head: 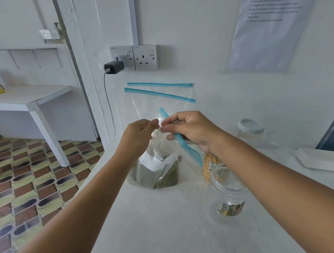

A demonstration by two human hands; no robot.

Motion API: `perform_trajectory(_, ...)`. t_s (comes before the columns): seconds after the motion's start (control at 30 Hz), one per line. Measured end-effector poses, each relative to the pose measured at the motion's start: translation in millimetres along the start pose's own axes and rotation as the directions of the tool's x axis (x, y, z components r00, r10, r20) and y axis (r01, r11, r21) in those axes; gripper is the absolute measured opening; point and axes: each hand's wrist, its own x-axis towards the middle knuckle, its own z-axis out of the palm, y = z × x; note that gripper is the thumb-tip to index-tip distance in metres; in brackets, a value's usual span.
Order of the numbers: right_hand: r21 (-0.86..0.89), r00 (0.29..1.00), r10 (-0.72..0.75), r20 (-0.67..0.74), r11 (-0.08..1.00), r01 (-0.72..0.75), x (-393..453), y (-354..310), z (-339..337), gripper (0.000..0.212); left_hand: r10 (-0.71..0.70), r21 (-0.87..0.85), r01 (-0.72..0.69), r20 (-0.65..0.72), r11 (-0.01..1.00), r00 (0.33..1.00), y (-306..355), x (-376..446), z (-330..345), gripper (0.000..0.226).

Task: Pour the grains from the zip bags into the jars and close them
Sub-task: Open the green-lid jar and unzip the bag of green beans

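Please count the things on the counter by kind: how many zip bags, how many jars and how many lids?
Zip bags: 3 (green grains, yellow grains, one leaning on the wall)
Jars: 2 (open jar, lidded jar)
Lids: 1 (white lid)
Total: 6

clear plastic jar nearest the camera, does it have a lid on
No, the clear plastic jar stands open-mouthed on the white counter, with no lid on its rim.

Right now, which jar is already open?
The near clear jar under the right forearm; its mouth is bare. The far jar by the wall has its white lid on.
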Motion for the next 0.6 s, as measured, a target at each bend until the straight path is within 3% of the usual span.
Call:
perform_trajectory(0.17, 0.196, 1.000, -0.012, 0.000, 0.980, 0.012, -4, -18, 22, 0.013, -0.034, -0.112, 0.035, 0.016, 0.993, 0.999, 6, 4, -10, 0.032)
perform_trajectory(0.37, 0.208, 0.989, -0.081, -0.127, 0.972, 0.106, 3, -22, 36, 0.011, -0.045, -0.270, 0.061, 0.066, 0.961, 0.997, 15, 3, -18, 0.031)
perform_trajectory(0.6, 0.249, 0.980, -0.115, -0.165, 0.956, 0.154, 3, -34, 34, 0.010, -0.082, -0.396, 0.125, 0.126, 0.910, 0.989, 27, 8, -18, 0.029)
